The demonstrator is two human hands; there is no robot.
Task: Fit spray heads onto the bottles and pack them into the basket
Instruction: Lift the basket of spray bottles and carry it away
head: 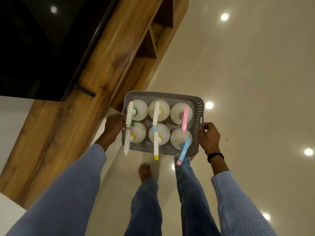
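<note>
A grey perforated basket (163,95) hangs in the air over the floor, carried between both hands. My left hand (113,126) grips its left side and my right hand (208,136) grips the handle on its right side. Inside stand several white bottles (140,107) in two rows, each with a spray head fitted. The heads differ: white with green collar (129,114), white with a blue tip (155,115), pink (184,119), blue with a pink tip (183,151), white with a yellow tip (156,148). The front spray heads stick out past the near rim.
A long wooden cabinet (95,79) with open shelf niches runs along my left, a black panel (30,48) above it. Glossy cream floor tiles (247,86) reflect ceiling lights. My legs in jeans and a bare foot (144,172) are under the basket.
</note>
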